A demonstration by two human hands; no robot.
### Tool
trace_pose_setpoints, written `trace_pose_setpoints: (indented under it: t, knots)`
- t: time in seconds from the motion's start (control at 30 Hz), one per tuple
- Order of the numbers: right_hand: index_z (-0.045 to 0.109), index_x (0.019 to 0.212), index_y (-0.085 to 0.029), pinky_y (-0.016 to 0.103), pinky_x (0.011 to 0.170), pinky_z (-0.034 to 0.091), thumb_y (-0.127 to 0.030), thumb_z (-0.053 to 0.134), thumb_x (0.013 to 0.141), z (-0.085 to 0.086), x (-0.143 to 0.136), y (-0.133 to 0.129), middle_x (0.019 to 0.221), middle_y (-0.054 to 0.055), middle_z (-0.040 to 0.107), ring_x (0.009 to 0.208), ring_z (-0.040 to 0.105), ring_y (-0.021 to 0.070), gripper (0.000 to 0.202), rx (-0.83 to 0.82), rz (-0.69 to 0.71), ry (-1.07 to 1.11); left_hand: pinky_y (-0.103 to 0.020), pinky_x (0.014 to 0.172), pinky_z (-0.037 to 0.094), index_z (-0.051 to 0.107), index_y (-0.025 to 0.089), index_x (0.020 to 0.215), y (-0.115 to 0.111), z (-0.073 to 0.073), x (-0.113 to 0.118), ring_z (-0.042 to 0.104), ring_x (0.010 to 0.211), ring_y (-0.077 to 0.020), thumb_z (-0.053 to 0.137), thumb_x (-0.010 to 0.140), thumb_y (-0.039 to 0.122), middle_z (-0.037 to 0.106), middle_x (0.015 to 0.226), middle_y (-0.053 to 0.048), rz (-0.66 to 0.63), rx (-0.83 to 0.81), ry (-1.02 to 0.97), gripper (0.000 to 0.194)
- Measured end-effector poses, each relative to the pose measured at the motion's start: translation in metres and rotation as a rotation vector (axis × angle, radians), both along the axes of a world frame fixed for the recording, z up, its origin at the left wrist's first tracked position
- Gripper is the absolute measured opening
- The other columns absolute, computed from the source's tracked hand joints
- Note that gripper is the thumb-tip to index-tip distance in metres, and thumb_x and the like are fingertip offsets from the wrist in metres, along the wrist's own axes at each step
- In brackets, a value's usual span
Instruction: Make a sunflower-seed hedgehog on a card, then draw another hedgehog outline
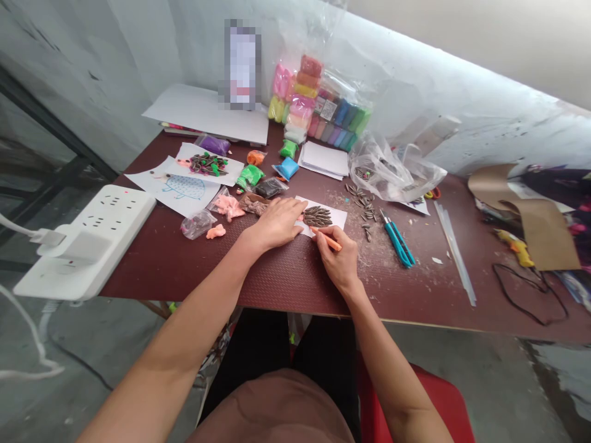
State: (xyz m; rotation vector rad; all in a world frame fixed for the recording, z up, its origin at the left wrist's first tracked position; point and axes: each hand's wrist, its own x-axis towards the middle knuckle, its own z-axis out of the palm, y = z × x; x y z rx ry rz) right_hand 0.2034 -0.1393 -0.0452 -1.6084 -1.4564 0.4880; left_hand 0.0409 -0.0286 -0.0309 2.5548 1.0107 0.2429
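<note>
A small white card [340, 219] lies on the dark red table, bearing a cluster of striped seeds [317, 216] laid like overlapping spines, with a bit of pink clay at its left end. My left hand [281, 223] rests flat over the card's left edge, fingers stretched out. Pinched in my right hand [339, 255] is an orange tool [333, 244], its tip at the lower edge of the seed cluster. Loose seeds [367, 209] are scattered to the right of the card. Pink clay [228, 206] and brown clay [253, 204] lie left of my left hand.
Teal scissors or cutters [398, 239] lie to the right, near clear strips [455, 252] and a yellow glue gun [521, 249]. A plastic bag [394, 169], stacked white paper [324, 159] and clay packs [302, 101] stand behind. A power strip [111, 215] sits at left.
</note>
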Motion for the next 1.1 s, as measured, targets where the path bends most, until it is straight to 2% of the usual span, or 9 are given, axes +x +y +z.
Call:
trace_pose_setpoints:
  t: [0.27,0.47,0.9,1.1]
  knots:
    - [0.071,0.091,-0.02,0.03,0.067,0.051,-0.038,0.06,0.094,0.0025,0.0001,-0.0021,0.08,0.006,0.077,0.068,0.069,0.0185,0.022,-0.006,0.013,0.023,-0.048,0.123,0.034,0.049,0.015,0.149,-0.0003,0.0007,0.0002,0.048,0.146,-0.0298,0.053,0.096,0.025,0.055,0.155,-0.015,0.003,-0.021,0.008,0.054]
    - [0.068,0.086,-0.021,0.031,0.066,0.05,-0.04,0.06,0.093,-0.0009,0.0017,-0.0012,0.079,0.005,0.076,0.067,0.067,0.0187,0.022,0.033,-0.057,0.024,-0.045,0.124,0.033,0.047,0.015,0.152,0.0001,0.0004,-0.0004,0.047,0.147,-0.0282,0.054,0.095,0.024,0.055,0.155,-0.014,0.012,-0.02,0.022,0.057]
    - [0.068,0.083,-0.021,0.03,0.067,0.049,-0.04,0.059,0.093,0.0021,0.0023,-0.0015,0.077,0.005,0.075,0.065,0.064,0.0176,0.023,0.005,-0.023,-0.021,-0.046,0.124,0.032,0.047,0.012,0.152,0.0,0.0008,0.0,0.048,0.146,-0.029,0.055,0.095,0.024,0.055,0.155,-0.015,0.011,-0.028,0.02,0.059]
    - [0.066,0.078,-0.021,0.028,0.061,0.046,-0.038,0.059,0.091,0.0047,0.0024,-0.0055,0.072,0.004,0.071,0.06,0.06,0.0161,0.023,0.011,-0.115,-0.024,-0.048,0.123,0.033,0.048,0.015,0.151,0.0002,0.0004,-0.0009,0.048,0.146,-0.0296,0.054,0.095,0.024,0.056,0.154,-0.015,0.01,-0.031,0.003,0.057]
